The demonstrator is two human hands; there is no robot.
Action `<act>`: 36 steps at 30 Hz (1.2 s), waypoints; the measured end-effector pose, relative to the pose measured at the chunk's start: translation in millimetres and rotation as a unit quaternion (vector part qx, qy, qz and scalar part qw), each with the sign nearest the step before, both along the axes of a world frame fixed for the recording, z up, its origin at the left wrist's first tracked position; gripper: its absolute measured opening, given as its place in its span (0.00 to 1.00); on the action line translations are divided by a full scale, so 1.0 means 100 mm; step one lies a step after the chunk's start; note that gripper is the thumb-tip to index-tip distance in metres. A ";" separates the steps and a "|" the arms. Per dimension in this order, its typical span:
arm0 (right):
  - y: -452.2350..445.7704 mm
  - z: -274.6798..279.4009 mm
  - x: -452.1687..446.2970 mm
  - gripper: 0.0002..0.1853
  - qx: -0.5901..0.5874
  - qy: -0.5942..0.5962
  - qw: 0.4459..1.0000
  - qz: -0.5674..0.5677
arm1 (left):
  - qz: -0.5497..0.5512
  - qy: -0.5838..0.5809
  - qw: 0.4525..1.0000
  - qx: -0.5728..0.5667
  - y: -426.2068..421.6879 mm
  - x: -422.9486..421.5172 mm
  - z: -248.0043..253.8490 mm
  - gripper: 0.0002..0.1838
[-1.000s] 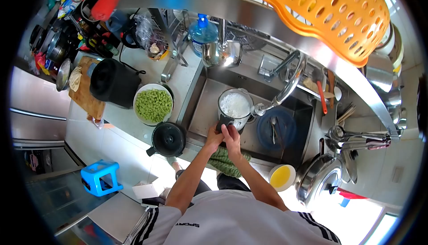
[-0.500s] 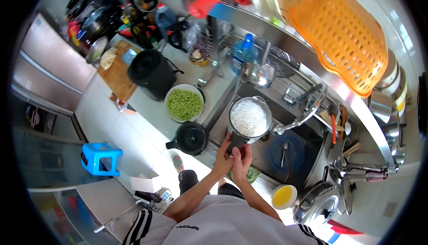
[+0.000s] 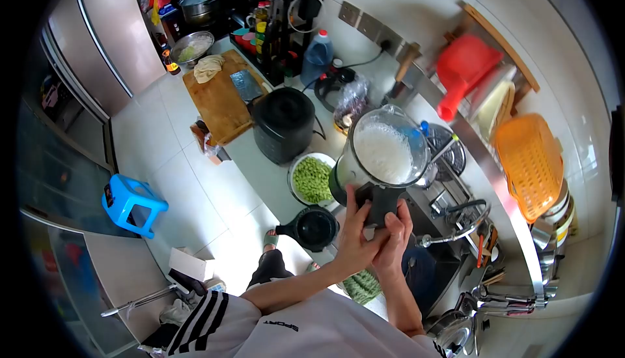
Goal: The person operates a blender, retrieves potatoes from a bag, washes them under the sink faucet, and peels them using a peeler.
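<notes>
The kitchen's pale table (image 3: pixel 267 180) runs up to a sink (image 3: pixel 446 260); raised roughly over the edge where they meet is a clear jug (image 3: pixel 347 168) of frothy white liquid (image 3: pixel 384 153). The left hand (image 3: pixel 357 237) and right hand (image 3: pixel 394 237) are both closed round its dark handle (image 3: pixel 384 205), the best hold. It looks heavy, rigid, perhaps breakable, slick if wet. The shirt (image 3: pixel 312 332) reads "SPORT".

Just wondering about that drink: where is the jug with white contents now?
In the head view, the jug is right of centre, in the left hand and right hand, just right of the bowl of green beans.
</notes>
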State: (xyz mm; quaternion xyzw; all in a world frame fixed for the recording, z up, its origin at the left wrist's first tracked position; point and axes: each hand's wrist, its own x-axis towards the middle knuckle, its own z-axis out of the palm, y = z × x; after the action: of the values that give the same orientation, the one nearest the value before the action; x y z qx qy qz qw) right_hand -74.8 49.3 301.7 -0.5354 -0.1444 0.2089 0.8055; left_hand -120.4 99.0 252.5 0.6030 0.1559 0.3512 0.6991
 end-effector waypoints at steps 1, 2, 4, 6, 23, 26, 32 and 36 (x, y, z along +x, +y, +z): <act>0.18 0.11 0.03 0.12 0.012 -0.005 1.000 0.000 | -0.001 -0.013 1.000 0.009 0.15 0.04 0.07 0.32; 0.34 0.23 0.07 0.14 0.004 -0.042 0.998 0.038 | -0.002 -0.025 1.000 0.017 0.30 0.07 0.12 0.32; 0.66 0.27 0.15 0.17 0.009 -0.051 0.998 0.032 | 0.016 -0.055 0.997 0.042 0.60 0.11 0.30 0.34; 0.91 0.24 0.28 0.22 0.012 -0.037 0.999 0.028 | 0.049 -0.040 0.995 0.078 0.88 0.18 0.42 0.34; 2.07 0.23 1.05 0.33 0.013 -0.012 0.972 0.235 | 0.183 -0.045 0.981 0.049 1.80 0.75 0.36 0.32; 2.13 0.27 1.13 0.33 0.000 -0.004 0.969 0.246 | 0.203 -0.050 0.977 0.038 1.82 0.85 0.37 0.32; 2.23 0.29 1.29 0.33 -0.014 -0.004 0.960 0.279 | 0.242 -0.018 0.969 0.044 1.85 0.96 0.37 0.32; 2.31 0.27 1.37 0.34 -0.046 -0.001 0.957 0.287 | 0.252 0.009 0.967 0.028 1.91 1.01 0.41 0.32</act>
State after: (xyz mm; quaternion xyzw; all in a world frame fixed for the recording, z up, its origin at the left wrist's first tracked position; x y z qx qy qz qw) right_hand 62.1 280.4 328.4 -0.5082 -0.2830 0.4373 0.6859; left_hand -19.8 289.6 293.0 0.5670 0.2994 0.5145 0.5693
